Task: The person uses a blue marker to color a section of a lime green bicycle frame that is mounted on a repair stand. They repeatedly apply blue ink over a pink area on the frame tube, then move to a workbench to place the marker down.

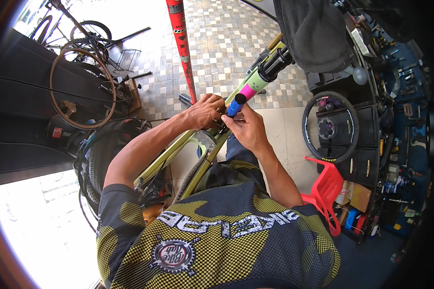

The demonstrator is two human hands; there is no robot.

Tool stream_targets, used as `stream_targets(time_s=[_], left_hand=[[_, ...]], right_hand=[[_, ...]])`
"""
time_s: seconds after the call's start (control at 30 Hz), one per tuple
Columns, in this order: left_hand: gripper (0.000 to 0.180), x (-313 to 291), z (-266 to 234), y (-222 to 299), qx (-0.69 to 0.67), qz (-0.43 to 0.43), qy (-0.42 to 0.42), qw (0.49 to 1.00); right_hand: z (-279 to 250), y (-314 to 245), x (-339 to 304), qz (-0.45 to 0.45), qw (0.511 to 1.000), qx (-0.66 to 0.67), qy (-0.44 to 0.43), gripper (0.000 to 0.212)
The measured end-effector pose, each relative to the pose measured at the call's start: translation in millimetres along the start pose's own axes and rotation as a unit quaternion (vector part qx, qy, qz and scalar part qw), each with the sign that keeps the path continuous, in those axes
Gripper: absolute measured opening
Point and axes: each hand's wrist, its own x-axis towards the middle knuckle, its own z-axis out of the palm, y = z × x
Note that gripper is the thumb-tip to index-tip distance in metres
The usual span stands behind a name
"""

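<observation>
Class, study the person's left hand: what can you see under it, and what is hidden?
The green bicycle frame runs beneath the left hand, showing on either side. Whatever lies directly below the hand is covered.

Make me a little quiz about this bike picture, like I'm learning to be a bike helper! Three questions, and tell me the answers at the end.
1. Pick one: which of the person's hands holds the blue cylinder?
A) left hand
B) right hand

2. True or false: the plastic chair is green.

3. Fill in the missing colour: the light green bike frame has a bright ____ patch near the blue cylinder.

Key:
1. B, the right hand.
2. False: the plastic chair is red.
3. Pink.
</observation>
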Motion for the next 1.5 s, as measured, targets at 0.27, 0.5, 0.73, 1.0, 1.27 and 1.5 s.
stream_targets(time_s=[0.27,0.5,0.73,1.0,1.27,1.5], left_hand=[[0.037,-3.8,-0.9,0.9,-0.036,-0.035,-0.020,0.999],[0.027,-2.8,-2.4,2.5,-0.075,-0.042,-0.049,0.995],[0.032,-6.2,7.7,0.1,-0.162,-0.083,-0.001,0.983],[0.040,-9.1,7.0,-6.7,-0.151,-0.071,-0.066,0.984],[0.035,-5.6,-16.6,6.8,-0.133,-0.088,-0.067,0.985],[0.032,-8.2,-3.6,1.4,-0.133,-0.064,-0.044,0.988]], right_hand=[[-6.0,-2.4,5.1,0.028,0.999,0.032,-0.021,0.037],[-9.7,30.0,-13.9,0.068,0.988,0.133,0.047,0.025],[0.7,-20.4,8.1,-0.033,0.987,-0.144,-0.059,0.037],[-11.8,-10.4,11.2,0.027,0.998,-0.018,-0.045,0.026],[-13.8,-13.8,0.7,0.028,0.996,-0.064,-0.046,0.029],[-14.4,-13.2,1.0,0.026,0.999,-0.025,-0.041,0.029]])
